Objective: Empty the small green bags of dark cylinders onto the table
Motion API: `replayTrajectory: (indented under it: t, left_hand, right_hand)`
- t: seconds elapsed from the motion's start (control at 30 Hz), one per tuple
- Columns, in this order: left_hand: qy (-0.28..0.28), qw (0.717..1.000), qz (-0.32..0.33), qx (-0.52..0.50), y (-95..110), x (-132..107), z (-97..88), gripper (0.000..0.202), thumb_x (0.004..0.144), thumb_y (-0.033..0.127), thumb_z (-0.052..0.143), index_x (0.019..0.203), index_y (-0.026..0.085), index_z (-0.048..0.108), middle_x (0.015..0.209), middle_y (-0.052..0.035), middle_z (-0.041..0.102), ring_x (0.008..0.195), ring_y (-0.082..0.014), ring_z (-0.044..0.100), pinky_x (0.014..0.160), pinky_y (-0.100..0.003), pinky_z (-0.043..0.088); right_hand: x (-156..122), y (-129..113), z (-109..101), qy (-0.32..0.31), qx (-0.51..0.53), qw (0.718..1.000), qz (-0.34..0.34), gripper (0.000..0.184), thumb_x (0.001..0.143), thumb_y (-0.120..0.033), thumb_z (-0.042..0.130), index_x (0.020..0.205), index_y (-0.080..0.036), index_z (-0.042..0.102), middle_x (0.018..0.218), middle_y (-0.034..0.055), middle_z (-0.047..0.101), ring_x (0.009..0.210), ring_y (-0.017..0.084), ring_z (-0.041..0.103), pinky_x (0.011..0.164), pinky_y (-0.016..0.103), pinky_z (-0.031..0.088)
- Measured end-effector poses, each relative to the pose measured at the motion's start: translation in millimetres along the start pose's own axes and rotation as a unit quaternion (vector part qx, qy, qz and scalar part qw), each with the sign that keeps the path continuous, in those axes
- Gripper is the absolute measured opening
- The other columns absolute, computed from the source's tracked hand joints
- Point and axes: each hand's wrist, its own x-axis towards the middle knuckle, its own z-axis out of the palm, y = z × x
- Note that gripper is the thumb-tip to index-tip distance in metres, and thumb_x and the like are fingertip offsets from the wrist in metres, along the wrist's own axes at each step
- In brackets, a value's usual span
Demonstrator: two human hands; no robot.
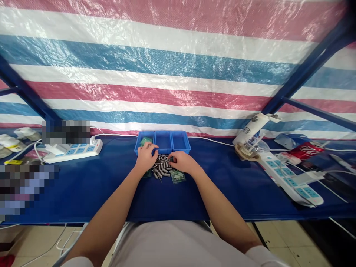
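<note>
A three-compartment blue plastic tray [162,151] stands on the table, and a small green packet [145,140] lies in its left compartment. My left hand [146,158] rests over the front rim of that compartment, fingers apart and curved. In front of the tray is a heap of small silvery metal cylinders and pins [160,167]. At the right side of the heap, my right hand [183,162] has its fingertips drawn together; whatever is between them is too small to make out. A green-tinted clear packet [178,176] lies just below my right hand. Another green packet is partly hidden below my left wrist.
White power strips sit at the left [73,151] and right [292,181] of the blue table [228,185]. Beside the right strip are a paper cup [249,129], a clear plastic cup and a red can [306,151]. White cables run along the striped sheet behind.
</note>
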Motion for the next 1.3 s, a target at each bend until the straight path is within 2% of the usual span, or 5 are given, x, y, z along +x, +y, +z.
replayTrajectory:
  t: [0.27, 0.5, 0.63, 1.03, 1.3]
  left_hand:
    - [0.001, 1.0, 0.0, 0.001, -1, 0, 1.7, 0.022, 0.095, 0.029, 0.054, 0.111, 0.025, 0.068, 0.117, -0.0097, 0.061, 0.114, -0.0278, 0.062, 0.099, -0.045, 0.039]
    - [0.067, 0.997, 0.019, 0.016, 4, -3, 0.0, 0.02, 0.092, 0.024, 0.058, 0.109, 0.022, 0.069, 0.116, -0.0111, 0.063, 0.115, -0.0299, 0.059, 0.097, -0.047, 0.041]
    - [0.125, 0.986, 0.093, -0.059, 15, -4, -6.6, 0.017, 0.096, 0.024, 0.053, 0.105, 0.022, 0.068, 0.111, -0.0094, 0.065, 0.112, -0.0253, 0.062, 0.1, -0.044, 0.045]
    - [0.038, 0.977, 0.085, -0.19, 20, -8, 2.4, 0.022, 0.096, 0.024, 0.054, 0.114, 0.021, 0.067, 0.1, -0.0047, 0.073, 0.066, -0.0129, 0.061, 0.061, -0.027, 0.049]
    - [0.019, 0.98, 0.077, -0.184, 17, -7, 6.8, 0.017, 0.098, 0.029, 0.054, 0.102, 0.022, 0.069, 0.093, -0.0026, 0.074, 0.072, -0.0139, 0.063, 0.065, -0.026, 0.049]
  right_hand:
    - [2, -1, 3, 0.03, 0.002, 0.999, -0.019, 0.02, 0.081, -0.01, 0.06, 0.095, -0.019, 0.071, 0.079, 0.0017, 0.067, 0.072, 0.015, 0.058, 0.062, 0.026, 0.035]
    - [6, -5, 11, 0.192, 0.124, 0.972, -0.055, 0.02, 0.081, -0.012, 0.054, 0.093, -0.019, 0.069, 0.081, 0.0012, 0.061, 0.069, 0.014, 0.056, 0.069, 0.026, 0.043]
    - [12, -7, 24, 0.279, 0.203, 0.935, -0.076, 0.026, 0.08, -0.014, 0.052, 0.101, -0.019, 0.067, 0.076, -0.0009, 0.057, 0.067, 0.015, 0.054, 0.07, 0.028, 0.046]
    - [19, -10, 51, 0.294, 0.299, 0.905, -0.073, 0.029, 0.092, -0.025, 0.052, 0.121, -0.023, 0.056, 0.086, 0.0004, 0.061, 0.073, 0.016, 0.061, 0.07, 0.029, 0.051]
    - [20, -11, 53, 0.294, 0.306, 0.904, -0.062, 0.025, 0.095, -0.031, 0.055, 0.119, -0.023, 0.058, 0.094, 0.0043, 0.068, 0.084, 0.019, 0.067, 0.073, 0.031, 0.054]
